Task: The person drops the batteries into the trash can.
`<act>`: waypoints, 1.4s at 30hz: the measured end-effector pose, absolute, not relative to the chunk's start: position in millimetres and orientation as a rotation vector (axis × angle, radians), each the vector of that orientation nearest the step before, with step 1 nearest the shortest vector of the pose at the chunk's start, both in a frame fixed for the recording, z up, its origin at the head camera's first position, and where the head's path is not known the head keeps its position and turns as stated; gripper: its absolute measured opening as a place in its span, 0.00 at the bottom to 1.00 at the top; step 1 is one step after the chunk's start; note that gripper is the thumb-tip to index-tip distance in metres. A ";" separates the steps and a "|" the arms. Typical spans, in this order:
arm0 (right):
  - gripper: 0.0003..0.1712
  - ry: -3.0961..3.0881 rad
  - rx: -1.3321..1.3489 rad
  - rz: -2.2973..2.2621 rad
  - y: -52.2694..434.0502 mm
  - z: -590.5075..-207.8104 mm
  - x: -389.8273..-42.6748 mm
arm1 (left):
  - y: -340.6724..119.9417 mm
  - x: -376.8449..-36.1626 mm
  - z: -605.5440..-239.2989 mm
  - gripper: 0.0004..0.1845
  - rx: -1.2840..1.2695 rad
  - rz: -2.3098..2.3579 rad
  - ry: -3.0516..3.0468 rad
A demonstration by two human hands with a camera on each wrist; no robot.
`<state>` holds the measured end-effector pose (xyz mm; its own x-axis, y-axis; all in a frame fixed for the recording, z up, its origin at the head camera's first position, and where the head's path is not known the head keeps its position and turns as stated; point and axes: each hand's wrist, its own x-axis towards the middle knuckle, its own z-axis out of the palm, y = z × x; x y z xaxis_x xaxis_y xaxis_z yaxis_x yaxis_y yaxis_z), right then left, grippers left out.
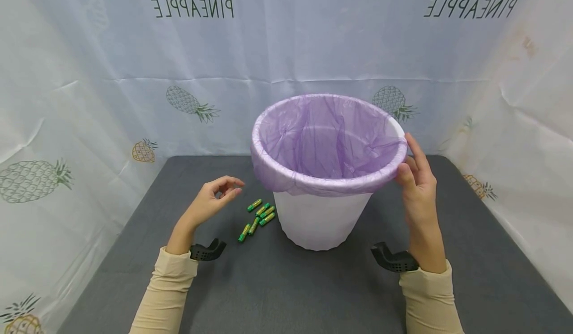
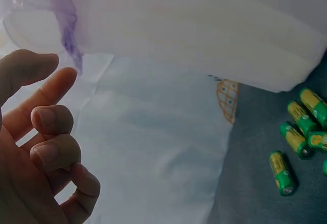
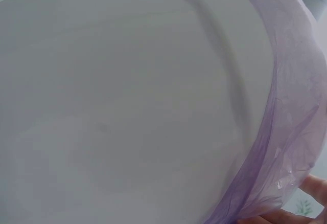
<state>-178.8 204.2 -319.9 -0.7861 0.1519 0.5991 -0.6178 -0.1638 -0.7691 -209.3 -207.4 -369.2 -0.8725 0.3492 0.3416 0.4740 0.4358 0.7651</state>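
Observation:
A white trash bin (image 1: 320, 219) stands on the dark table, lined with a purple trash bag (image 1: 331, 140) whose edge is folded over the rim. At the rim's right side, my right hand (image 1: 420, 184) grips the bag's folded edge, with fingertips partly hidden behind it in the right wrist view. My left hand (image 1: 215, 194) hovers left of the bin, its fingers loosely bent and holding nothing. In the left wrist view, its fingertips overlap a hanging purple corner of the bag (image 2: 69, 35). Several green and yellow batteries (image 1: 255, 226) lie between this hand and the bin.
A pale curtain (image 1: 286, 50) printed with pineapples hangs behind the table (image 1: 286, 294) and along both sides. Black wrist mounts (image 1: 208, 251) sit on both forearms, over beige sleeves (image 1: 165, 294).

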 end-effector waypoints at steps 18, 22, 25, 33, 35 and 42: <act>0.35 -1.609 0.495 2.007 202.7 -317.7 -177.6 | -215.7 -214.5 -422.4 0.14 -0.874 -1.516 -2.792; 0.34 -1.605 0.506 2.001 203.7 -318.2 -178.2 | -218.7 -215.0 -429.3 0.16 -0.876 -1.505 -2.866; 0.34 -1.601 0.512 2.000 204.4 -318.7 -178.4 | -222.1 -216.0 -435.2 0.16 -0.892 -1.473 -2.921; 0.34 -1.616 0.478 2.007 203.7 -318.9 -176.9 | -229.3 -217.2 -446.0 0.19 -0.936 -1.438 -2.981; 0.34 -1.615 0.486 2.008 203.7 -319.1 -176.8 | -230.2 -217.3 -446.4 0.20 -0.958 -1.458 -2.979; 0.35 -1.604 0.507 2.012 204.1 -319.5 -178.0 | -231.9 -218.8 -446.2 0.21 -0.977 -1.464 -3.032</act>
